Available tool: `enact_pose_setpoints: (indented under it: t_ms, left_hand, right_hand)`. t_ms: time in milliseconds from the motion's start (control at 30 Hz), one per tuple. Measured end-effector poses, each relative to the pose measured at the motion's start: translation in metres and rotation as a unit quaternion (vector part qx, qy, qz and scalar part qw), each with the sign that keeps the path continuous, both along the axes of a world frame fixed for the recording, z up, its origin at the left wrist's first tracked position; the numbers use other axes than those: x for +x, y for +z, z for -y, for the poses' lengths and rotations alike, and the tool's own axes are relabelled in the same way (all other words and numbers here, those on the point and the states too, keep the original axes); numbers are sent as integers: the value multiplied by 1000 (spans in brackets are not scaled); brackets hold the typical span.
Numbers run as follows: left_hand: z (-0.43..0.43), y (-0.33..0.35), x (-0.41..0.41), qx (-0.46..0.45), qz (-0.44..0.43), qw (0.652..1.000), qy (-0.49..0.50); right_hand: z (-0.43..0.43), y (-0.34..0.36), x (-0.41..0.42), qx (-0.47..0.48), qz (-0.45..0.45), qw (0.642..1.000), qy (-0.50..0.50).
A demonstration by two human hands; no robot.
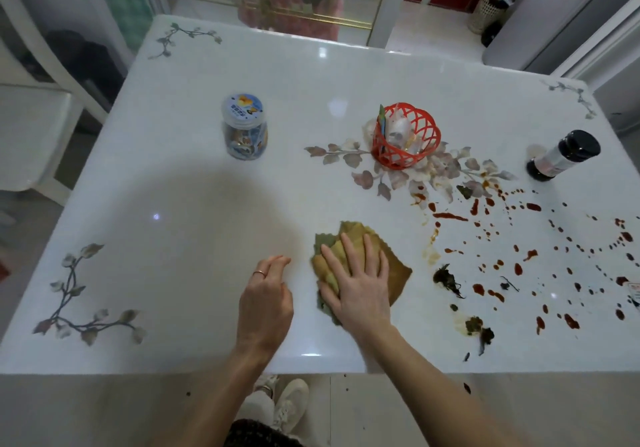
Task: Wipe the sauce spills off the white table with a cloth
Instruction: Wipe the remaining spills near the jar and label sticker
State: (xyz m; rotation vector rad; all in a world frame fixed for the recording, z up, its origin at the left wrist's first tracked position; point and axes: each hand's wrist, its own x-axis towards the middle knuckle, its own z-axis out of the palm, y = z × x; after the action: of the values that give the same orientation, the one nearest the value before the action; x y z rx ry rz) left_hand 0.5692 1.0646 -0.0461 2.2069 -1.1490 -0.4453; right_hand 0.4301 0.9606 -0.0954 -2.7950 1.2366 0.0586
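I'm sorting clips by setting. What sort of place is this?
Most likely a home dining area. There is a glossy white table with inlaid flower patterns, a red basket of small items and a dark bottle standing on it, and a white chair pulled up at the left.

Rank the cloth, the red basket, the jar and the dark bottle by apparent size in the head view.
1. cloth
2. red basket
3. jar and dark bottle: these look alike, so I leave them unranked.
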Motion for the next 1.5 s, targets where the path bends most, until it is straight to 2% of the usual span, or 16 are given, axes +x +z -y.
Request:
enact_pose_setpoints:
  t_ms: [100,233,333,467,567,667,733,867,933,1033,1100,1200,1267,1367,1500]
  left_hand:
    - [8,-2,16,-4,-7,1000,-4]
    - [21,-3,35,-18,-5,1000,-4]
    - [30,-4,51,-10,8,1000,4]
    - [37,-4,67,-11,7,1000,22]
    - [40,-6,71,-15,-4,1000,26]
    - [40,-8,68,-13,-23,999,28]
    - [39,-10,66,-11,-33,999,21]
    - [41,-10,60,-1,-40,999,1]
    - [43,-9,57,-3,-41,999,-7]
    - [45,-6,49,-3,-42,999,-20]
    - [46,-6,42,-6,-44,998,-33]
    - [49,-7,25,-3,-49,997,-52]
    - [51,-5,12,4,-50,997,-62]
    - [54,-3,-8,5,-54,996,-75]
    - [55,-3,-34,1,-53,995,-82]
  right_hand:
    - [-14,-2,31,16,-9,998,57]
    - [18,-2,86,34,0,998,44]
    - [56,0,103,48,-20,998,-29]
    - [93,2,74,66,-54,982,-168]
    - [94,5,43,64,-52,964,-253]
    - [67,1,40,30,-32,955,-293]
    - [43,-3,51,14,-6,964,-266]
    - [33,-6,50,-19,-20,989,-147]
    - [51,-8,35,-29,-24,986,-160]
    - [66,-5,12,-18,-13,963,-267]
    - [54,-4,6,-23,-3,956,-293]
    - [13,-6,6,-49,5,964,-260]
    - [-14,-8,-1,-56,-1,980,-193]
    - [-9,-9,-39,-57,-18,992,-112]
    - [23,-10,-81,-51,-12,979,-196]
